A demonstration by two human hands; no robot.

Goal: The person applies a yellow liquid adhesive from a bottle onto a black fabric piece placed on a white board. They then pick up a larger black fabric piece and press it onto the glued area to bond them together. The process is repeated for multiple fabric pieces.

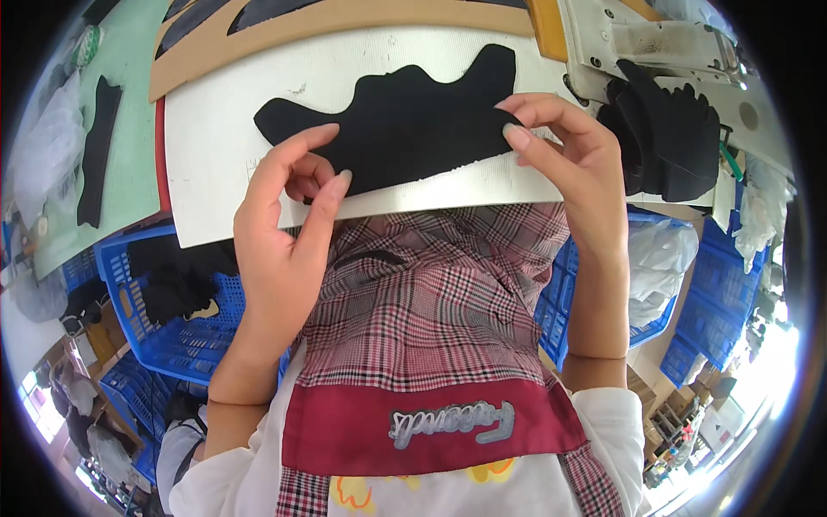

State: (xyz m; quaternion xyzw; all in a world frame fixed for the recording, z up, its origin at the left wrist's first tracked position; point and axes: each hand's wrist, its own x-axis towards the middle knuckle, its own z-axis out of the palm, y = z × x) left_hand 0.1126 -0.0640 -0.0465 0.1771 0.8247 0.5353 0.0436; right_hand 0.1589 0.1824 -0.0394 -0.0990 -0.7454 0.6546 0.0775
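A black cut fabric piece (413, 121) with a wavy far edge and a straighter near edge lies over the white work board (207, 164). At its lower left corner, my left hand (289, 198) pinches it between thumb and fingers. My right hand (573, 142) grips its right end the same way, thumb toward the near edge. Together they hold it spread out, its near side toward me. Parts of both ends are hidden by my fingers.
Stacked black fabric pieces (668, 133) sit at the right beside a white machine (607, 43). Cardboard (345, 34) with dark pieces lies at the back. A blue basket (185, 349) with black fabric is at the left, and another dark strip (99, 155) rests on the green table (133, 146).
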